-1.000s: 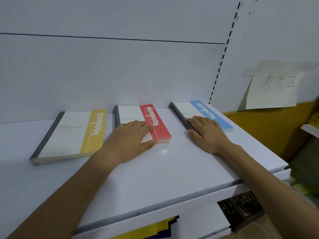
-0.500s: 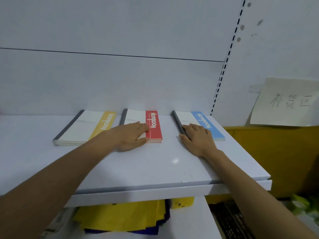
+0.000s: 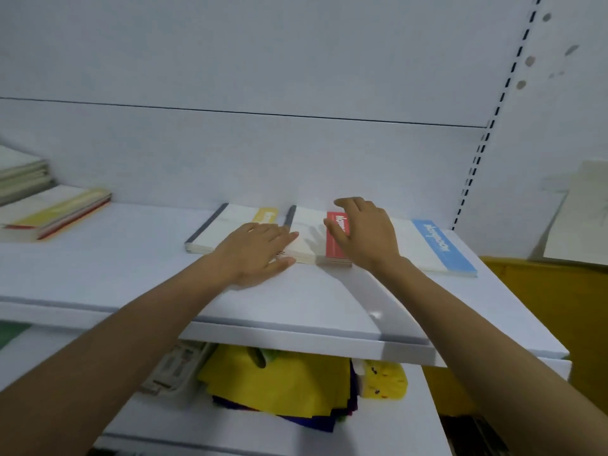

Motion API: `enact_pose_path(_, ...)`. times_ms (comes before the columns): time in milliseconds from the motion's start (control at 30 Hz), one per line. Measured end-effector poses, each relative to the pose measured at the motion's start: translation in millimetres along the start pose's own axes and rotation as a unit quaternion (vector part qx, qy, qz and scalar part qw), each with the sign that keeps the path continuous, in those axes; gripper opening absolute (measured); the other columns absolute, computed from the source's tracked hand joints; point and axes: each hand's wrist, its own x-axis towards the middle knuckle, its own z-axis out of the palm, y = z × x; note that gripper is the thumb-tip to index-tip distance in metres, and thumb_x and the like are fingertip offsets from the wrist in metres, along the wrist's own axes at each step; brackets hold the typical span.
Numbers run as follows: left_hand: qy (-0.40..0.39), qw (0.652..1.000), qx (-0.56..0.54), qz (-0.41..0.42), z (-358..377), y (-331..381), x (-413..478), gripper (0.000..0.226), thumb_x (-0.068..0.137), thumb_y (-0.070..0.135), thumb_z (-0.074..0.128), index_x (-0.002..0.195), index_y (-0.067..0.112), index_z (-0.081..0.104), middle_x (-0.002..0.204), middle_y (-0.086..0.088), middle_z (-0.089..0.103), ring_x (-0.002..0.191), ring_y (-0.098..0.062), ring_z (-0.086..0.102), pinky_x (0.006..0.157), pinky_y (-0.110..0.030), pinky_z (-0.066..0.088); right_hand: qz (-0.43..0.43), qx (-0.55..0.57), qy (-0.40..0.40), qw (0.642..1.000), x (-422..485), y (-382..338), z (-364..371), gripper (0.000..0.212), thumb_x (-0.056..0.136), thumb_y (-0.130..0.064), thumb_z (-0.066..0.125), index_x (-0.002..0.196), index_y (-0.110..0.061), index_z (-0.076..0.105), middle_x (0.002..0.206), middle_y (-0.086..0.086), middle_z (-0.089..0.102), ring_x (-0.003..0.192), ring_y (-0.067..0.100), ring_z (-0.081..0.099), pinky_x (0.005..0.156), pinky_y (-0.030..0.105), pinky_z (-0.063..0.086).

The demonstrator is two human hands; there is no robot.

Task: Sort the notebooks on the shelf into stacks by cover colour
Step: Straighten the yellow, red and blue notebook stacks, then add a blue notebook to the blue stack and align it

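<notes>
Hands apart, empty: my left hand [image 3: 260, 250] lies flat on the near-left corner of the red notebook stack [image 3: 307, 230], my right hand [image 3: 365, 235] hovers above, spines running toward the wall [image 3: 296, 159].

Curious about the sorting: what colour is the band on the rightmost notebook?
The rightmost notebook has a light blue band with white lettering; the head view shows it.

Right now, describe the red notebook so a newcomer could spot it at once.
Three notebooks lie in a row at the back of the white shelf. The red notebook is the middle one, partly under the right hand, the left hand at its near corner. Its band is red; the yellow notebook lies to its left, the blue notebook to its right.
</notes>
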Motion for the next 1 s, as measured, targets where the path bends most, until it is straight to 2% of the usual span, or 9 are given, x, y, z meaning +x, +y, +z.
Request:
enact_pose_path(167, -0.017, 0.997, 0.014, -0.08, -14, -47, -82, 0.083, 0.082, 0.07, 0.0, 0.15, 0.029, 0.021, 0.155, 0.002, 0.028, 0.14, -0.017, 0.029, 0.112, -0.035, 0.025, -0.08, 0.048, -0.031, 0.995, 15, -82, 31, 0.042, 0.095, -0.039, 0.049, 0.127, -0.013, 0.054, 0.127, 0.007, 0.058, 0.114, 0.028, 0.053, 0.092, 0.037, 0.037)
enact_pose_path(400, 0.007, 0.961, -0.033, -0.273, -8, -143, -231, 0.081, 0.08, 0.074, 0.008, 0.145, 0.032, 0.032, 0.15, 0.009, 0.036, 0.135, -0.013, 0.035, 0.107, -0.034, 0.031, -0.204, 0.103, -0.094, 0.969, 31, -225, 92, 0.043, 0.095, -0.042, 0.047, 0.13, -0.017, 0.051, 0.128, 0.005, 0.057, 0.113, 0.026, 0.055, 0.094, 0.037, 0.039)
enact_pose_path(467, 0.017, 0.949, -0.047, -0.313, -2, -177, -263, 0.074, 0.081, 0.072, 0.017, 0.137, 0.032, 0.044, 0.142, 0.01, 0.046, 0.127, -0.012, 0.043, 0.101, -0.033, 0.037, -0.225, 0.109, -0.109, 0.962, 36, -265, 110, 0.043, 0.095, -0.043, 0.046, 0.131, -0.019, 0.05, 0.132, 0.003, 0.055, 0.117, 0.024, 0.052, 0.097, 0.036, 0.037)
enact_pose_path(533, 0.03, 0.937, -0.066, -0.341, 6, -212, -287, 0.053, 0.089, 0.064, 0.033, 0.128, 0.033, 0.053, 0.133, 0.012, 0.053, 0.121, -0.01, 0.047, 0.096, -0.032, 0.041, -0.243, 0.11, -0.116, 0.957, 43, -303, 128, 0.043, 0.095, -0.044, 0.046, 0.131, -0.02, 0.05, 0.133, 0.001, 0.055, 0.118, 0.022, 0.051, 0.097, 0.035, 0.035)
enact_pose_path(600, 0.048, 0.932, -0.082, -0.35, 13, -247, -303, 0.041, 0.093, 0.055, 0.041, 0.123, 0.033, 0.056, 0.129, 0.013, 0.056, 0.119, -0.01, 0.048, 0.094, -0.031, 0.041, -0.251, 0.108, -0.121, 0.954, 54, -339, 145, 0.044, 0.095, -0.044, 0.045, 0.131, -0.02, 0.05, 0.133, 0.001, 0.054, 0.117, 0.022, 0.052, 0.097, 0.034, 0.035)
enact_pose_path(700, 0.062, 0.925, -0.115, -0.357, 26, -297, -312, 0.037, 0.094, 0.052, 0.043, 0.121, 0.032, 0.058, 0.128, 0.014, 0.056, 0.12, -0.01, 0.048, 0.097, -0.031, 0.04, -0.249, 0.095, -0.13, 0.955, 78, -391, 169, 0.044, 0.095, -0.045, 0.045, 0.131, -0.021, 0.049, 0.133, 0.001, 0.054, 0.116, 0.022, 0.051, 0.096, 0.033, 0.037)
enact_pose_path(833, 0.115, 0.915, -0.182, -0.342, 46, -351, -316, 0.058, 0.081, 0.064, 0.033, 0.116, 0.029, 0.062, 0.122, 0.014, 0.061, 0.113, -0.008, 0.053, 0.093, -0.027, 0.041, -0.25, 0.059, -0.127, 0.958, 119, -453, 196, 0.042, 0.094, -0.042, 0.047, 0.128, -0.018, 0.051, 0.125, 0.006, 0.057, 0.109, 0.026, 0.053, 0.086, 0.035, 0.041)
enact_pose_path(933, 0.145, 0.907, -0.232, -0.321, 59, -384, -317, 0.061, 0.079, 0.067, 0.033, 0.111, 0.027, 0.065, 0.111, 0.013, 0.065, 0.103, -0.008, 0.058, 0.089, -0.032, 0.048, -0.237, 0.045, -0.129, 0.962, 149, -489, 212, 0.05, 0.094, -0.04, 0.046, 0.138, -0.017, 0.042, 0.137, 0.007, 0.049, 0.119, 0.028, 0.048, 0.093, 0.036, 0.041)
enact_pose_path(1000, 0.158, 0.892, -0.279, -0.317, 62, -401, -313, 0.042, 0.087, 0.056, 0.047, 0.108, 0.025, 0.067, 0.105, 0.013, 0.067, 0.096, -0.005, 0.06, 0.087, -0.035, 0.051, -0.215, 0.016, -0.147, 0.965, 165, -504, 222, 0.062, 0.095, -0.046, 0.043, 0.147, -0.017, 0.027, 0.149, 0.01, 0.035, 0.131, 0.029, 0.039, 0.103, 0.038, 0.034)
